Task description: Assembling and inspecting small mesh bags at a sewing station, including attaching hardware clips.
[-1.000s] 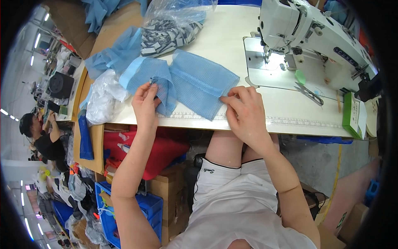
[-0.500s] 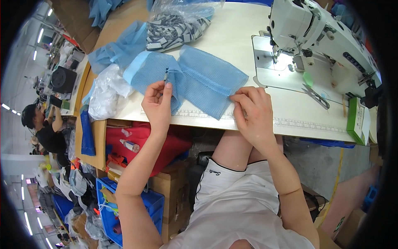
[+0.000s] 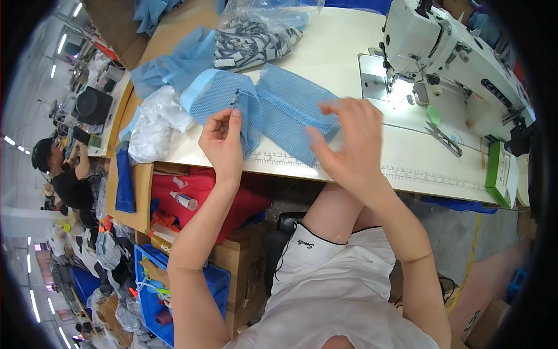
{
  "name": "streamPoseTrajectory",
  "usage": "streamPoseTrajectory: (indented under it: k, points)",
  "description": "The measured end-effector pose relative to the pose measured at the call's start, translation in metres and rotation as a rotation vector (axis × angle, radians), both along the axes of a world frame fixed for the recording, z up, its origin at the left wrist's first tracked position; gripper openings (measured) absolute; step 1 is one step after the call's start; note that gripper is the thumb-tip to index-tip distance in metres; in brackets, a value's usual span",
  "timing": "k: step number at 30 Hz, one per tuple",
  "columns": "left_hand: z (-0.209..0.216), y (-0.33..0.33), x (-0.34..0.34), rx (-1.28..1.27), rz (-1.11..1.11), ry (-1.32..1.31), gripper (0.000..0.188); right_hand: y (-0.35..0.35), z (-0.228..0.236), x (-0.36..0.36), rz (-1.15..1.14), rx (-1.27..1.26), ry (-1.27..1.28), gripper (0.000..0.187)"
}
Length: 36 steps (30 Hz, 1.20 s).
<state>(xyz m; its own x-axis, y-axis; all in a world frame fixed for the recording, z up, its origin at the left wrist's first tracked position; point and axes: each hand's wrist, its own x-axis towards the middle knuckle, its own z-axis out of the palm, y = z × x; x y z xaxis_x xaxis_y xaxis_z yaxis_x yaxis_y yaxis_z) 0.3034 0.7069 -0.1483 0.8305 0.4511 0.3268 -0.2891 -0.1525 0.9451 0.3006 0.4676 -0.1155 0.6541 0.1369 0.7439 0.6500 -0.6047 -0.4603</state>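
A piece of blue mesh fabric (image 3: 290, 116) lies on the white sewing table, its left part folded, with a paler band along the left edge. Over that folded part, my left hand (image 3: 224, 139) pinches a small, thin, dark-and-light piece (image 3: 235, 98) between thumb and fingertips; its kind is too small to make out. A fine pale thread loops from it across the mesh. My right hand (image 3: 354, 142) hovers above the right end of the fabric, thumb and fingers apart, holding nothing visible. Its fingers are slightly blurred and cover the mesh's right edge.
At right stands a white sewing machine (image 3: 442, 52), lit at the needle, with scissors (image 3: 444, 139) and a green box (image 3: 501, 174) nearby. Left lie a white plastic bag (image 3: 157, 128), blue mesh (image 3: 174, 61) and bagged patterned strips (image 3: 250, 46). A ruler strip (image 3: 418, 174) follows the front edge.
My right hand has let go of the mesh's right edge, lifted and spread its fingers. My left hand keeps its pinch at nearly the same place. The whole view has shifted slightly.
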Motion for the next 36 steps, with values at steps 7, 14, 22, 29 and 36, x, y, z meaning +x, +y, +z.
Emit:
streamPoseTrajectory:
  k: [7, 14, 22, 29, 36]
  points:
    - [0.042, 0.008, -0.017, 0.22, -0.03, -0.114, 0.015, 0.071, 0.0, 0.045, 0.239, -0.067, 0.353, 0.035]
    - [0.034, 0.022, -0.043, 0.602, -0.089, 0.058, 0.064, 0.094, -0.014, 0.048, 0.27, 0.0, 0.207, 0.032]
    - [0.008, 0.011, -0.037, 0.636, 0.027, 0.046, 0.065, 0.092, -0.028, 0.043, 0.401, 0.153, 0.288, 0.023]
    - [-0.001, 0.007, -0.03, 0.66, 0.056, 0.03, 0.056, 0.09, -0.031, 0.044, 0.357, 0.074, 0.251, 0.017]
    - [0.004, 0.006, -0.021, 0.582, 0.116, -0.024, 0.057, 0.09, -0.03, 0.045, 0.307, 0.126, 0.143, 0.015]
